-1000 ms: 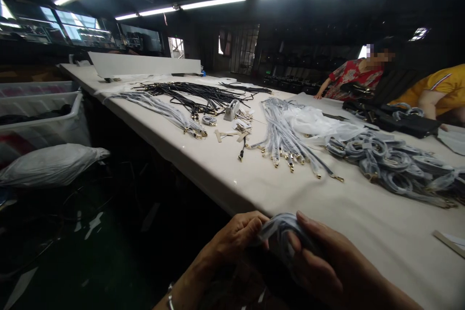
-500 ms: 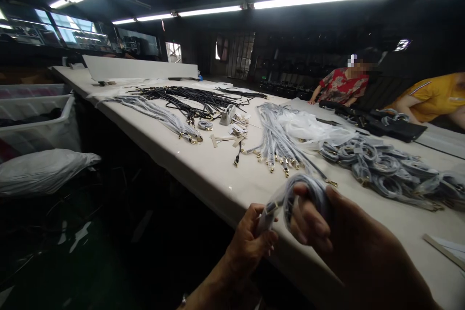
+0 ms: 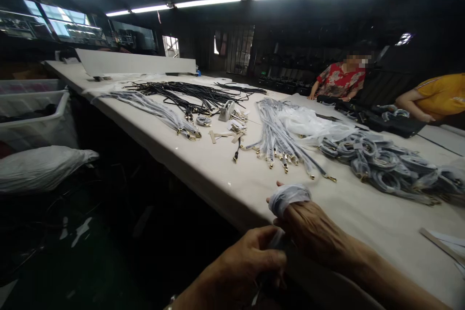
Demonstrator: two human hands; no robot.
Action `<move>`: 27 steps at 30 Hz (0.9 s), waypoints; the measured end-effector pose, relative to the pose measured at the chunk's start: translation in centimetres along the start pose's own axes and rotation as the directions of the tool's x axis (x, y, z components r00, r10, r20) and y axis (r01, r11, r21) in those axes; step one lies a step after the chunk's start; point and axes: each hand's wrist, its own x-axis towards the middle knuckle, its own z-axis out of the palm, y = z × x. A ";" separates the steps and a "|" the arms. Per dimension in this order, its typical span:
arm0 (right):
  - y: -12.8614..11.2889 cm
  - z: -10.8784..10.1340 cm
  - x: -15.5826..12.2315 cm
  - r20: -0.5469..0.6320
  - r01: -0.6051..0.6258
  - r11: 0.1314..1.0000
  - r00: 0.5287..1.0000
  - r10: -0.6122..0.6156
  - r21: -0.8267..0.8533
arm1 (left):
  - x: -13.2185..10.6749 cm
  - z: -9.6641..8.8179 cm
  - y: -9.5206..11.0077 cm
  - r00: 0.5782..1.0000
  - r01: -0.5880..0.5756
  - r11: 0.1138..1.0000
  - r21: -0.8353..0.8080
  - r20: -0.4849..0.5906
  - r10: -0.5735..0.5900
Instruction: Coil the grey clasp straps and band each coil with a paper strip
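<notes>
A dark strap in clear plastic wrap [image 3: 286, 197] is looped round the fingers of my right hand [image 3: 308, 225], at the table's near edge. My left hand [image 3: 254, 256] is closed just below it, pinching a plastic-wrapped part of the strap between thumb and fingers. The strap's lower end falls into shadow. Just beyond my hands, wrapped straps with gold clasps [image 3: 274, 131] lie in a bundle on the pale table [image 3: 203, 174]. To their right is a heap of coiled wrapped straps [image 3: 385, 160].
Black straps [image 3: 189, 94] and a tape dispenser [image 3: 226, 110] lie farther back. White bins [image 3: 36, 121] and a white sack [image 3: 43, 167] stand left of the table. Two people work across the table, one in a red shirt [image 3: 341, 80], one in yellow [image 3: 445, 94].
My right hand has turned over, its back now showing, with the strap wound round its fingers. My left hand has moved slightly down. The view has shifted a little.
</notes>
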 end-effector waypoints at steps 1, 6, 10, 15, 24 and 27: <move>0.2 0.0 -0.3 0.041 0.002 1.000 0.999 -0.001 -0.031 | -0.4 -0.5 0.4 1.000 0.022 0.996 0.090 -0.010 -0.021; -0.5 -0.3 -1.4 0.116 0.007 0.996 0.993 0.004 -0.092 | -0.7 -1.7 2.0 0.994 -0.069 0.849 0.523 -0.038 0.105; -0.9 -0.4 -2.2 0.255 -0.099 0.990 0.959 0.123 -0.105 | 0.1 -1.3 2.0 0.988 -0.085 0.682 0.726 -0.025 0.149; -0.2 -0.9 -4.0 0.293 -0.163 0.986 0.942 0.161 -0.016 | 2.5 -1.0 1.2 0.917 -0.359 0.274 0.892 0.283 0.280; 4.7 -1.0 -9.2 0.303 -0.288 0.958 0.912 0.276 -0.006 | 11.2 0.2 -0.8 0.784 -0.494 -0.162 0.854 0.518 0.340; 6.0 -1.3 -10.0 0.304 -0.252 0.967 0.923 0.235 0.018 | 13.2 0.4 -1.1 0.714 -0.597 -0.286 0.750 0.659 0.237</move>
